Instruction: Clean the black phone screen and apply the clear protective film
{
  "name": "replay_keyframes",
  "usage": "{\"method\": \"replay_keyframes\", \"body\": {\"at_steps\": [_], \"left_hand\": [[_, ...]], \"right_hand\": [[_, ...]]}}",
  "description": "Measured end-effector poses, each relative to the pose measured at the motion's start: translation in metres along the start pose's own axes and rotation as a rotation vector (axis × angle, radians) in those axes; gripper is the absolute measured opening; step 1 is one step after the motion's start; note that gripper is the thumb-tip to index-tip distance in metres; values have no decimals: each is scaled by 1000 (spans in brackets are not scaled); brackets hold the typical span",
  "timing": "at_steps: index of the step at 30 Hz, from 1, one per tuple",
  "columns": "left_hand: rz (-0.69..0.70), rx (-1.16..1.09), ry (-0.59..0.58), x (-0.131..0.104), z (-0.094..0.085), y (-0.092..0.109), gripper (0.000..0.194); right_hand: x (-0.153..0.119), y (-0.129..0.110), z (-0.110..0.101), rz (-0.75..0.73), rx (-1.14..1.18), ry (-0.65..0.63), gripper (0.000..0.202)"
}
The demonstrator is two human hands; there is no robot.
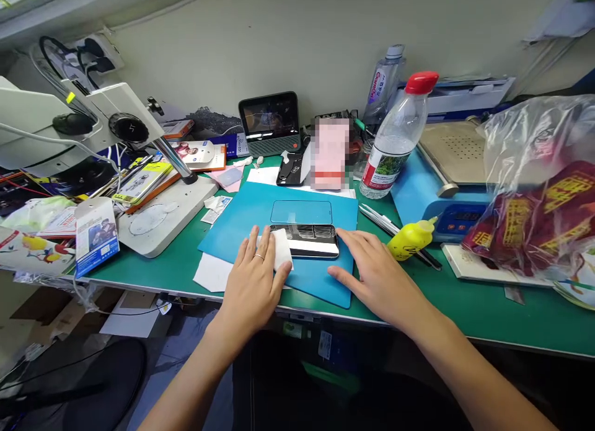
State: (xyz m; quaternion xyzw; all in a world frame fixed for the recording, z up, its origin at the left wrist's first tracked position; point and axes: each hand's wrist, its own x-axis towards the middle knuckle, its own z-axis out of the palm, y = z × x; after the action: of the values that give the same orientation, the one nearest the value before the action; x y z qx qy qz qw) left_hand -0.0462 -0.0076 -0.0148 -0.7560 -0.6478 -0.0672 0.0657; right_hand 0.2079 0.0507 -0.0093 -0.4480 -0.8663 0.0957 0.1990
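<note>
A smartphone [312, 245] lies face up on a blue mat [246, 223], its dark screen reflecting light. Over its left end, my left hand [253, 276] presses a folded white wipe [282, 250] with fingers held close together and the thumb along the wipe's edge. The hand hides that end of the phone. At the opposite end, my right hand [372, 266] rests with its thumb apart from the fingers, its index fingertip at the phone's upper right corner. Just behind the phone lies a clear screen protector [301, 212] with a black border.
A microscope stand [162, 223] and phone accessory packets occupy the left. Behind the mat stands a small smart display [270, 122]. To the right are a water bottle [388, 152], a yellow squeeze bottle [411, 239], a blue heating plate [434, 195] and a plastic bag [534, 201].
</note>
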Motion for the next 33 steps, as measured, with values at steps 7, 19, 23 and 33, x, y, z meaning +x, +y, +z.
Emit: {"method": "replay_keyframes", "body": {"at_steps": [7, 19, 23, 33], "left_hand": [[58, -39, -103, 44, -8, 40, 73], [120, -111, -70, 42, -10, 61, 76], [29, -13, -65, 27, -7, 22, 70], [-81, -84, -105, 22, -19, -19, 71]], "right_hand": [[-3, 2, 5, -63, -44, 50, 69], [-5, 7, 6, -70, -10, 57, 62], [-4, 2, 4, -85, -35, 22, 56], [-4, 1, 2, -15, -15, 18, 72]]}}
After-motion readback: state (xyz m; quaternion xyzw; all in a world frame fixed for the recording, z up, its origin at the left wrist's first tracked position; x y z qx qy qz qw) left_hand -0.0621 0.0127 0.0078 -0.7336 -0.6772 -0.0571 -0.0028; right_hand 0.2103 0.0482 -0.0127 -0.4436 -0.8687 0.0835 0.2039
